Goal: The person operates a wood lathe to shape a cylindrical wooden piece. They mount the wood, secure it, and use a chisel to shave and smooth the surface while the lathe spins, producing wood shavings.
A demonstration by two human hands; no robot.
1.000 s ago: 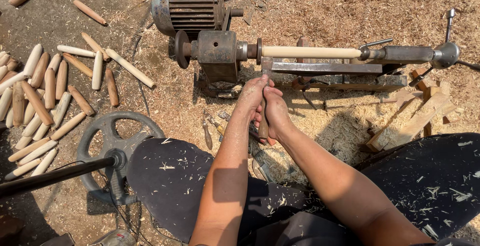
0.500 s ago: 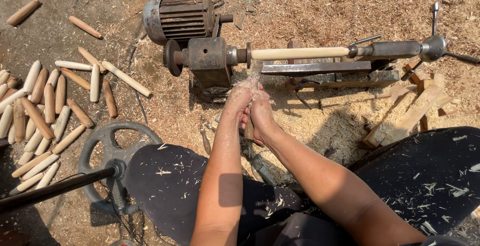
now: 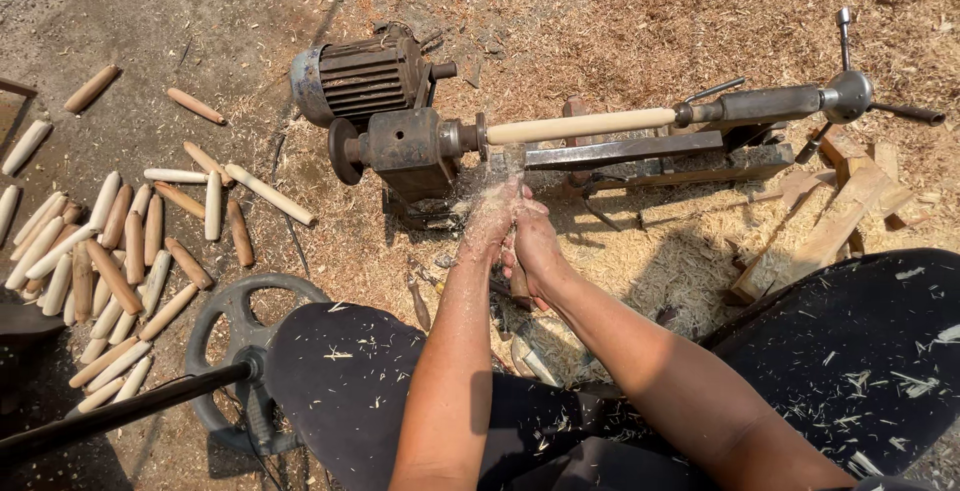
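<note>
Turning is in hand: the left hand (image 3: 492,219) and right hand (image 3: 535,243) close together around a chisel handle (image 3: 517,276) just below the pale wooden spindle (image 3: 580,126), which sits between the lathe's rusty headstock (image 3: 405,146) and tailstock (image 3: 770,104) (shavings fly). Next calls for steady, even pressure along the smooth cylinder.

A pale wooden spindle (image 3: 580,125) is lying level in the small lathe, its left end sitting against the headstock (image 3: 405,146) and its right end against the tailstock centre. It is round, smooth and light cream along its whole length. A wood-handled turning chisel (image 3: 515,251) is being clasped just below the headstock, its blade reaching up toward the spindle's left end, with fine sawdust spraying there. Whether the spindle is spinning cannot be told.
</note>
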